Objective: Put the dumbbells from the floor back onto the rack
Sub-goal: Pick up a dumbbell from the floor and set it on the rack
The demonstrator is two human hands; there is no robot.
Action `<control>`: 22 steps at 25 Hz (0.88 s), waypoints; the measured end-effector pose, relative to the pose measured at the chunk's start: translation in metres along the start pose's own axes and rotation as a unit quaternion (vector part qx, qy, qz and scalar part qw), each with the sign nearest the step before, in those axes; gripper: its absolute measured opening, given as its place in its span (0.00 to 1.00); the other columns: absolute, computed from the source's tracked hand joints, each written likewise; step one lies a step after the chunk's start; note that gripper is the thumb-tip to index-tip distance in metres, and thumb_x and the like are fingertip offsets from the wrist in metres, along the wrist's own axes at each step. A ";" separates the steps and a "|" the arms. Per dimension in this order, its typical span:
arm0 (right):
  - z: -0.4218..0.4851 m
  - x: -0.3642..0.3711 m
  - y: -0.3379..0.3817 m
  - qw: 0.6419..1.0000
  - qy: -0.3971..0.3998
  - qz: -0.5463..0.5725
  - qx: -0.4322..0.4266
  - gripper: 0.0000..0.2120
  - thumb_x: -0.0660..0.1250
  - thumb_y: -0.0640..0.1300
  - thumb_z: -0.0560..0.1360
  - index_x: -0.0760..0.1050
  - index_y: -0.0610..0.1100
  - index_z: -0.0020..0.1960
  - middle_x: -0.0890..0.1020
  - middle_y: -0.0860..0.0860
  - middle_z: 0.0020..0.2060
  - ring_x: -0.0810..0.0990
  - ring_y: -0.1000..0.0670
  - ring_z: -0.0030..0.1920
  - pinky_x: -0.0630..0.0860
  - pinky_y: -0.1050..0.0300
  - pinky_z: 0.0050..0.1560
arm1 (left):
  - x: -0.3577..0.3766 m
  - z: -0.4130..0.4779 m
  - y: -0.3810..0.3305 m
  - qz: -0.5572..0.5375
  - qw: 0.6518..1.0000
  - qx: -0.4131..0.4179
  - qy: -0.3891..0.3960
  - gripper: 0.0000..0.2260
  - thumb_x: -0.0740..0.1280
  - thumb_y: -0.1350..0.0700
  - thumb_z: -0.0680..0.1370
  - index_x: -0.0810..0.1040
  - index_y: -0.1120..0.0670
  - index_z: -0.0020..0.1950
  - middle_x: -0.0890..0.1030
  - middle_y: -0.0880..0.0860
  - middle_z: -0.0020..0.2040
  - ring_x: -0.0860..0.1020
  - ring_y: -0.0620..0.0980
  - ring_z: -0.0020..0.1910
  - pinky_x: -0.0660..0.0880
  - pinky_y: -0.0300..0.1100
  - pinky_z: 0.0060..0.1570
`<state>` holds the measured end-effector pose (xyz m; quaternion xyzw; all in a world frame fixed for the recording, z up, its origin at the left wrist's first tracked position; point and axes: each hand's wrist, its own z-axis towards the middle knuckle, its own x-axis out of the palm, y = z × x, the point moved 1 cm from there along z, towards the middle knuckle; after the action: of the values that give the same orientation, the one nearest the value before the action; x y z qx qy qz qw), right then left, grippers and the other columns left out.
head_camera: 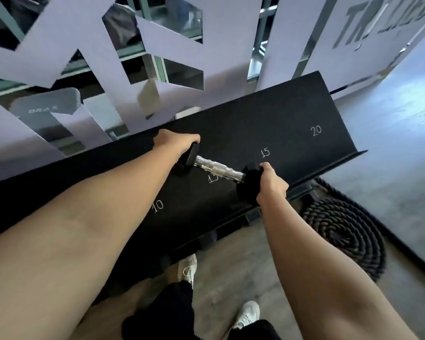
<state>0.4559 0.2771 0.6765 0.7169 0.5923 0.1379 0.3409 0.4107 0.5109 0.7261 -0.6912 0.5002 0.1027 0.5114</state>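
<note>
Both my arms reach in from the bottom of the frame toward the middle, where I have one dumbbell (217,171) between my hands over the black rack (280,133). My left hand (176,143), just left of centre, is curled over the dumbbell's far black head, fingers wrapped down around its top edge. My right hand (271,184), a little right of centre and lower, is closed around the near black head, with my fingertips hooked over its upper side. The knurled chrome handle (219,169) runs bare between the two heads, slanting from upper left to lower right, and neither hand touches it. The dumbbell lies at the sloped shelf of the rack, over a white painted number that its handle partly hides; I cannot tell whether its weight is fully resting on the shelf or whether I am carrying it. Other white numbers show on the shelf: 10 (157,206) to the lower left, 15 (265,152) just above my right hand, and 20 (316,130) toward the upper right. To the right of the rack, at mid-right of the frame, a thick black rope (341,231) lies coiled on the grey floor (390,187). My white shoes (187,267) show at the bottom centre, below the rack's front edge.
</note>
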 end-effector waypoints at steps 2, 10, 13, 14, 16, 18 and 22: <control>0.015 0.028 -0.019 0.998 -0.023 0.013 0.048 0.20 0.74 0.57 0.60 0.68 0.46 0.36 0.76 0.49 0.38 0.79 0.44 0.44 0.81 0.49 0.44 | 0.013 0.038 -0.003 0.053 0.998 -0.002 0.013 0.43 0.77 0.39 0.54 0.71 0.56 0.63 0.74 0.55 0.55 0.73 0.54 0.40 0.72 0.44 0.33; 0.051 0.106 -0.081 0.984 -0.069 0.049 0.155 0.18 0.71 0.59 0.58 0.73 0.45 0.37 0.79 0.48 0.40 0.81 0.44 0.45 0.81 0.45 0.49 | 0.051 0.127 -0.007 0.190 0.979 0.055 0.042 0.37 0.78 0.41 0.59 0.74 0.56 0.63 0.77 0.56 0.60 0.78 0.57 0.53 0.78 0.46 0.41; 0.050 0.109 -0.081 0.984 -0.090 0.023 0.151 0.20 0.68 0.60 0.60 0.73 0.43 0.39 0.78 0.49 0.39 0.80 0.45 0.43 0.80 0.49 0.47 | 0.058 0.131 -0.008 0.212 0.974 0.067 0.052 0.36 0.77 0.41 0.60 0.73 0.56 0.63 0.77 0.55 0.61 0.77 0.57 0.54 0.70 0.45 0.36; 0.047 0.107 -0.076 0.986 -0.094 0.005 0.139 0.21 0.68 0.59 0.62 0.74 0.41 0.41 0.78 0.49 0.40 0.79 0.44 0.43 0.79 0.50 0.47 | 0.059 0.132 -0.009 0.215 0.973 0.064 0.058 0.36 0.76 0.41 0.61 0.73 0.56 0.63 0.76 0.55 0.61 0.77 0.58 0.55 0.69 0.45 0.36; 0.045 0.104 -0.064 0.988 -0.115 -0.054 0.083 0.17 0.67 0.55 0.67 0.73 0.40 0.42 0.77 0.47 0.40 0.78 0.41 0.44 0.76 0.50 0.49 | 0.062 0.129 -0.007 0.220 0.971 0.054 0.077 0.34 0.77 0.41 0.64 0.73 0.57 0.63 0.77 0.56 0.61 0.77 0.58 0.55 0.68 0.46 0.37; 0.044 0.103 -0.043 0.989 -0.111 -0.095 0.012 0.13 0.64 0.50 0.71 0.70 0.42 0.34 0.75 0.48 0.34 0.75 0.42 0.40 0.72 0.54 0.42 | 0.066 0.120 -0.006 0.215 0.969 0.069 0.099 0.31 0.76 0.41 0.67 0.74 0.57 0.62 0.78 0.56 0.61 0.78 0.57 0.53 0.69 0.44 0.36; 0.034 0.099 0.011 0.989 -0.087 -0.086 -0.085 0.16 0.62 0.46 0.71 0.66 0.45 0.26 0.70 0.51 0.24 0.69 0.50 0.26 0.63 0.57 0.25 | 0.067 0.090 -0.036 0.159 0.969 0.170 0.083 0.25 0.71 0.41 0.70 0.77 0.57 0.60 0.80 0.53 0.57 0.79 0.55 0.52 0.69 0.41 0.37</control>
<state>0.5106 0.3583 0.6386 0.6408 0.6063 0.0951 0.4611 0.5049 0.5439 0.6632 -0.5122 0.6542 0.0382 0.5552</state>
